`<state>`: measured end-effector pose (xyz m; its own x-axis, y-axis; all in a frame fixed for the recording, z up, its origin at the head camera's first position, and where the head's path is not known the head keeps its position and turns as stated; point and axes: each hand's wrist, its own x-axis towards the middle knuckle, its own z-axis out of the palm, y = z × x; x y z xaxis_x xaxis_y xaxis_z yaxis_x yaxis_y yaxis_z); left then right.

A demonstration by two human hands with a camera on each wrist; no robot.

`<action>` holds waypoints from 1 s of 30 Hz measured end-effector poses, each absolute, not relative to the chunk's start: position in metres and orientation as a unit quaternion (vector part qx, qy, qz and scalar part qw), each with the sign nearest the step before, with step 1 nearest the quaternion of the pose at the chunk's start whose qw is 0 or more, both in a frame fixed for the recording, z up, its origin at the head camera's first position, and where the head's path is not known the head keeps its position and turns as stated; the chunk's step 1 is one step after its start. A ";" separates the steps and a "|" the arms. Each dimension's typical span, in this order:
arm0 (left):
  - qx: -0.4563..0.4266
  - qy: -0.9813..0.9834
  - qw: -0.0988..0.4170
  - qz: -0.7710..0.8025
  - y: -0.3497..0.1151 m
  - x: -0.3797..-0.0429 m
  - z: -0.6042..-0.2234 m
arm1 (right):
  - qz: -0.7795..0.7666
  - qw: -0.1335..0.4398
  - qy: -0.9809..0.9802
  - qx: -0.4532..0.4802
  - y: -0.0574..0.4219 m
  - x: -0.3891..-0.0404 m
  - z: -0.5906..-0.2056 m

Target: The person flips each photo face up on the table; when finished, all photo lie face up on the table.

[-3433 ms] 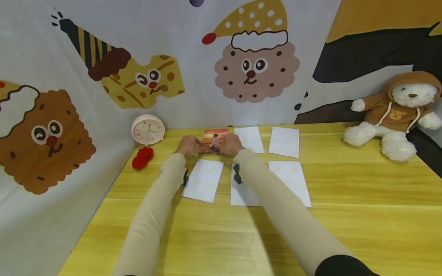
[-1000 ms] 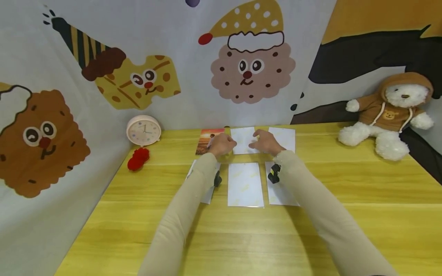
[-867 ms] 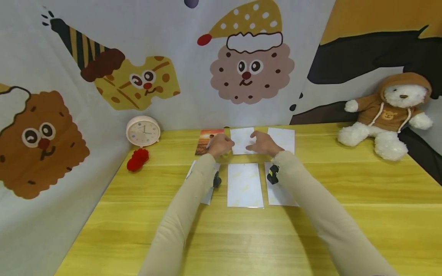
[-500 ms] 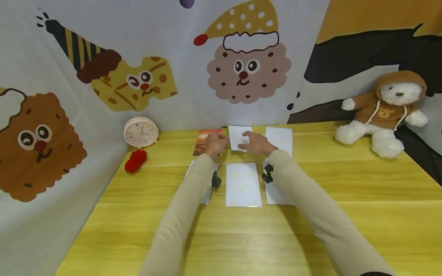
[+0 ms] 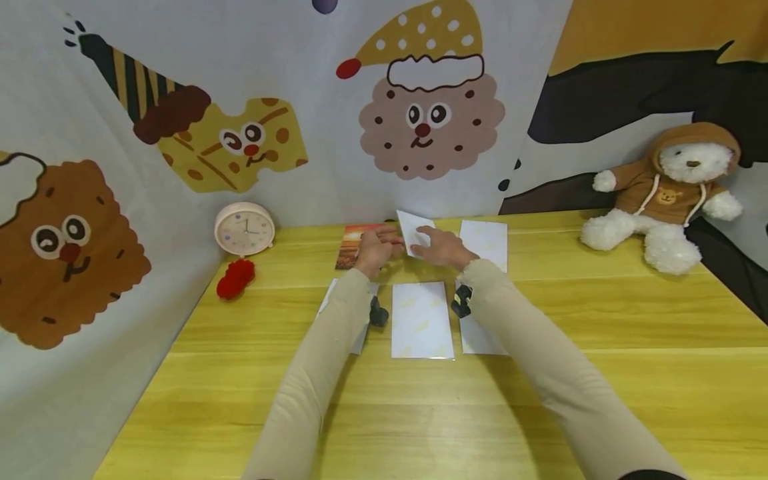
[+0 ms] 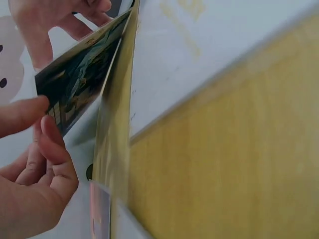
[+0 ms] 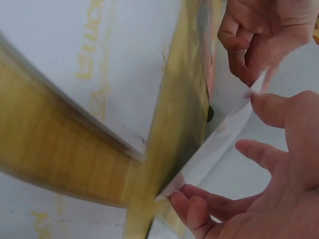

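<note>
A photo print [image 5: 413, 225] stands tilted up off the table at the back, its white back towards me. Its dark teal and brown picture side [image 6: 84, 77] shows in the left wrist view. My left hand [image 5: 376, 249] pinches its left corner between thumb and finger. The right hand [image 5: 447, 249] holds the same print across its white back [image 7: 214, 144], with fingertips at the opposite edges. Left of it lies a sunset photo [image 5: 349, 248], face up and partly hidden by my left hand.
Face-down prints lie around: one back right [image 5: 485, 241], and a front row with a left print [image 5: 362, 333], a middle one [image 5: 423, 321] and a right one [image 5: 480, 337], partly under my sleeves. A clock [image 5: 245, 229], red object [image 5: 236, 279] and teddy bear [image 5: 672, 200] stand farther out.
My hands let go of the sunset photo and moved right to the middle back print. That print has risen from lying flat to a steep tilt.
</note>
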<state>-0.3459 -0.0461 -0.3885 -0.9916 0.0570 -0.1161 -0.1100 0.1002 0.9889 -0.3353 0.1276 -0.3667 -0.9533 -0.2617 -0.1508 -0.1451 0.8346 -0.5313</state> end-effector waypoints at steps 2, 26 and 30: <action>-0.009 0.739 0.059 0.671 -0.046 -0.346 -0.388 | -0.279 0.112 0.948 -0.108 0.127 -0.335 -0.366; 0.123 0.714 0.131 0.676 -0.057 -0.340 -0.384 | -0.389 0.110 0.904 -0.136 0.135 -0.331 -0.356; 0.131 0.716 0.129 0.674 -0.057 -0.342 -0.379 | -0.432 0.105 0.886 -0.130 0.136 -0.331 -0.351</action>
<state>-0.3423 -0.0574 -0.3795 -0.9322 0.3620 -0.0089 0.0132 0.0584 0.9982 -0.3306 0.1362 -0.3511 -0.9443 -0.3208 -0.0732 -0.1402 0.5936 -0.7925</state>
